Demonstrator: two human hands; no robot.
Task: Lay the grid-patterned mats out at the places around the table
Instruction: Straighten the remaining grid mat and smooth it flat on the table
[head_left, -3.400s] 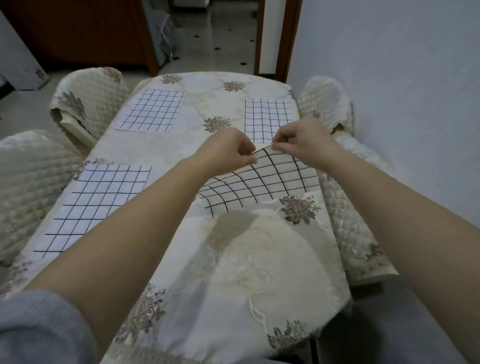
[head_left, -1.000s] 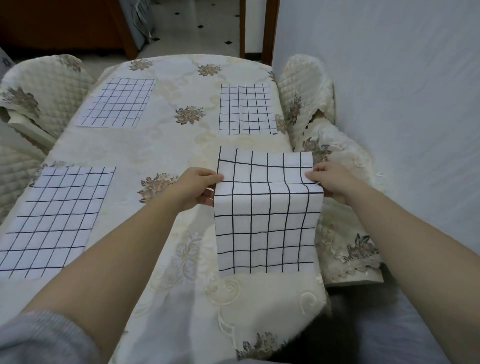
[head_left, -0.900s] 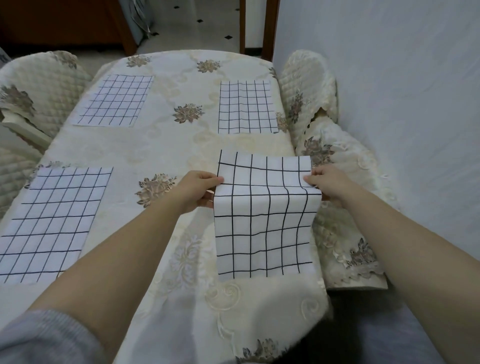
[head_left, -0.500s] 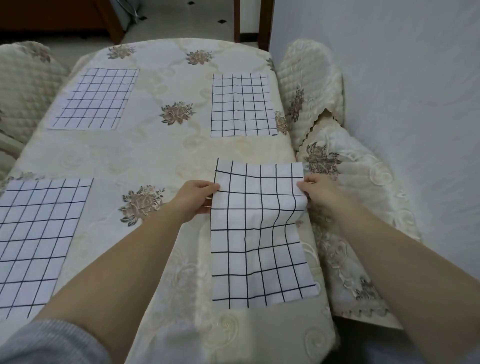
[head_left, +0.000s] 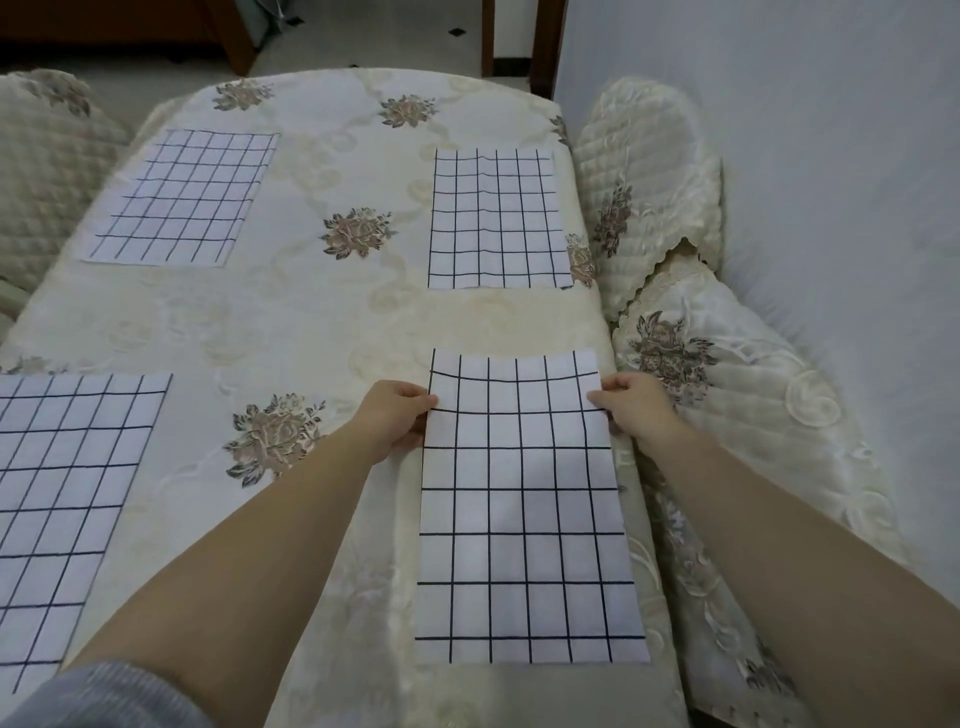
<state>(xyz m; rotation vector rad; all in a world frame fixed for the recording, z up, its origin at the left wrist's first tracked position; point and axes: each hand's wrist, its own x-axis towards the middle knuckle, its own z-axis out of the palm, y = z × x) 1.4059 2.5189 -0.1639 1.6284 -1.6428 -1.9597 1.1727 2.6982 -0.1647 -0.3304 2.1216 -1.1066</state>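
White black-gridded cloth mat (head_left: 524, 519) now flat on cream floral tablecloth (head_left: 311, 322), previously sagging; left hand (head_left: 395, 415), right hand (head_left: 631, 410) pinch its side edges; fourth place judged laid.

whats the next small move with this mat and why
Probably let go: the white cloth mat with black grid lines lies nearly flat at the near right place, left hand and right hand only pinching its side edges.
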